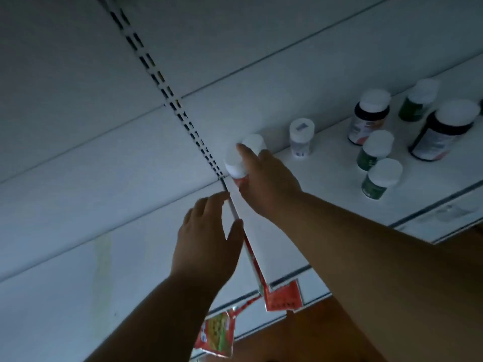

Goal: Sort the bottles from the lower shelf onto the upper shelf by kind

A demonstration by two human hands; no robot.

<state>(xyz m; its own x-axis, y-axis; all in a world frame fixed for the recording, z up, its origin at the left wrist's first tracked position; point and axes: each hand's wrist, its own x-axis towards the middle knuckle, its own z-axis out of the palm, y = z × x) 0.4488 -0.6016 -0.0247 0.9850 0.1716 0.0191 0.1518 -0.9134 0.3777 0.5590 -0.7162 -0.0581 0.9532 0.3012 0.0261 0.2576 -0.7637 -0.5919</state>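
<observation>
Two bare forearms reach up from the bottom edge toward a white shelf point(326, 178) in dim light. Gripped in the right hand point(266, 184) is a white-capped bottle with a red label point(235, 163), held at the shelf's far left corner against the back panel; the fingers wrap round its body and the index finger lies across the cap. Whether its base touches the shelf cannot be told. Just behind it, partly hidden by the hand, stands another white-capped bottle point(253, 143). The left hand point(209, 239) holds nothing; its fingers are straight and relaxed, fingertips at the shelf's left end edge, thumb spread beside it. Further right on the same shelf stands a small white bottle with a grey patch on its cap point(301, 137), well apart from the held one. Beyond it is a cluster: two dark bottles with pale and red labels point(368, 117) point(441, 131) and three green-labelled bottles with white caps point(418, 100) point(373, 150) point(380, 178). A slotted upright rail point(167, 90) runs down the back wall to the shelf corner. Red promotional tags point(282, 296) point(217, 333) hang at the shelf's front edge, near the forearms.
</observation>
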